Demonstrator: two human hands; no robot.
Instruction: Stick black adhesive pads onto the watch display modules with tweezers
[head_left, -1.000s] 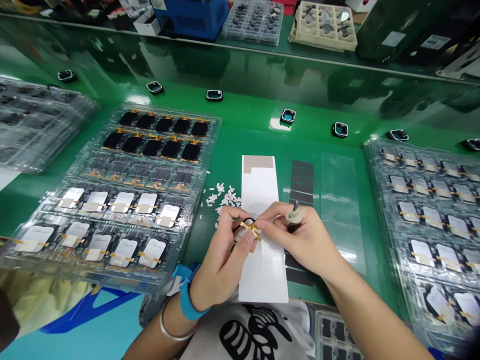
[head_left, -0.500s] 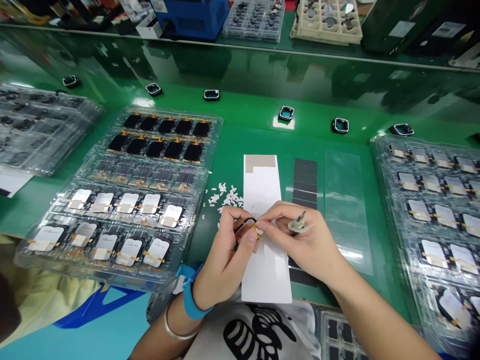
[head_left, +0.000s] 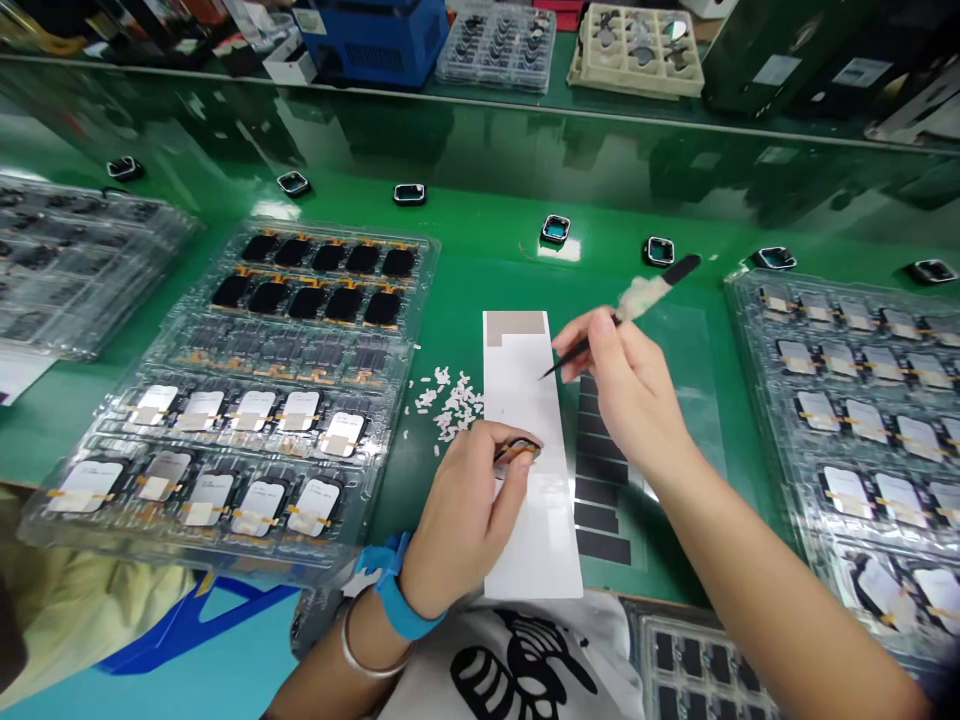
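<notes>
My left hand (head_left: 471,500) pinches a small watch screen (head_left: 517,450) with a dark edge and orange flex ribbon, held over a white backing sheet (head_left: 532,550). Part of the screen is hidden by my fingers. In my right hand (head_left: 626,390) is a pair of black tweezers (head_left: 577,351), gripped like a pen. Its tips point down-left above the upper part of the sheet, and pale wrapping covers its upper body. Left of the sheet lies a scatter of small white scraps (head_left: 454,400). A column of dark rectangular stickers (head_left: 600,492) runs below my right hand.
A clear tray (head_left: 420,330) at left holds black screens and white-backed ones. Another tray (head_left: 795,500) of white-backed screens is at right. Several watch cases (head_left: 556,229) line the back of the green bench. Above is a shelf with a blue machine (head_left: 375,45). A small parts tray (head_left: 697,625) sits at the front edge.
My right hand has left the screen, moved up and right, and turned the tweezers tips-down in its fingers. My left hand still holds the screen, slightly lower. The whole view shifted a little.
</notes>
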